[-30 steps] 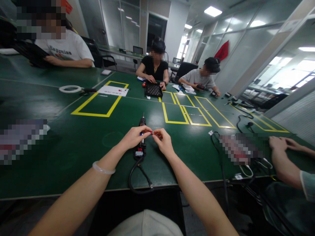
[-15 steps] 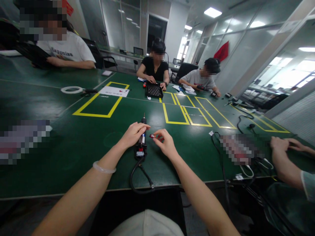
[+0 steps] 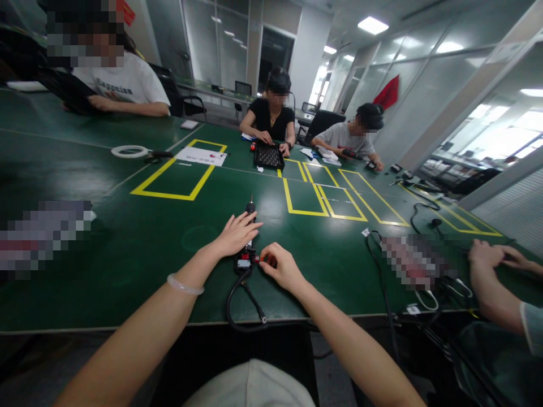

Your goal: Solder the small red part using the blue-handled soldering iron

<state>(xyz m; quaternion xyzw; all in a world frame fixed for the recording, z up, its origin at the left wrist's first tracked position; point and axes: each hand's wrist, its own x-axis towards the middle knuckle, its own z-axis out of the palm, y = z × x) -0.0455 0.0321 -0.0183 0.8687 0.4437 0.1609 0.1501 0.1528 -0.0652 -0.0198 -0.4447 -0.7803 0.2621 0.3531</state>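
Note:
A black pen-shaped corded tool lies on the green table in front of me, tip pointing away. My left hand rests on the tool's body with fingers stretched out flat. My right hand is pinched on a small red part held right beside the tool's near end. The tool's black cable loops toward the table's front edge.
Yellow tape rectangles mark the table. A white ring of tubing and a paper sheet lie far left. Three people sit at the far side, one by a black tray. Another person's hands and cables are at right.
My hands parted from a joint pinch above the tool. The left hand flattened onto the tool. The right hand carried the small red part down and nearer, to the tool's near end.

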